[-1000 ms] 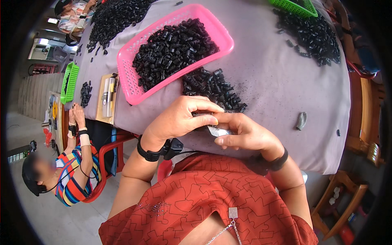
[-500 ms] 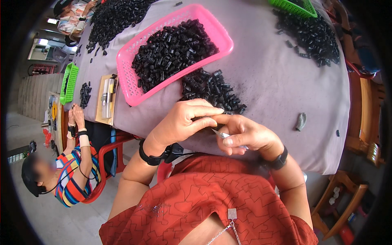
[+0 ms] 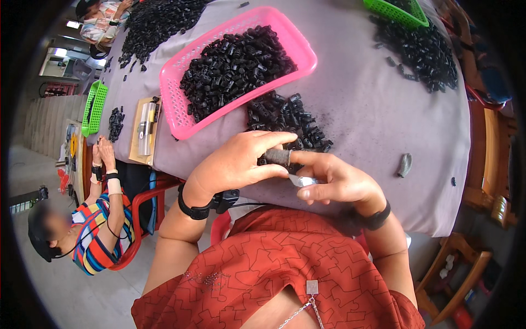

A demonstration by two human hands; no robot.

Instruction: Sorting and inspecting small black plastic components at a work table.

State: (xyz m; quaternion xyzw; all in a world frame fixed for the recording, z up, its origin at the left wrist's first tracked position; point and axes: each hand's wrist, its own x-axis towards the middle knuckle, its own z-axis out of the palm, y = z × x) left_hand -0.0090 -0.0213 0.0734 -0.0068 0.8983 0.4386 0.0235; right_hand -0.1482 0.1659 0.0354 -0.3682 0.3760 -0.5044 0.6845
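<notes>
My left hand hovers at the near edge of a pile of small black parts, thumb and forefinger spread apart. In that gap shows a small black part; whether the hand touches it I cannot tell. My right hand is closed on a small knife with a pale handle, its blade pointing at my left thumb. A grey wrap covers the end of my right forefinger, which reaches between the left thumb and fingers.
Beyond my hands stands a pink basket filled with black parts. A grey cloth roll lies to the right. More black heaps and green baskets are farther off. A cardboard tray sits left, near another person working there.
My left fingers and thumb have parted, uncovering the grey-wrapped forefinger and a black part. The knife stays in my right hand. The view has shifted slightly.
</notes>
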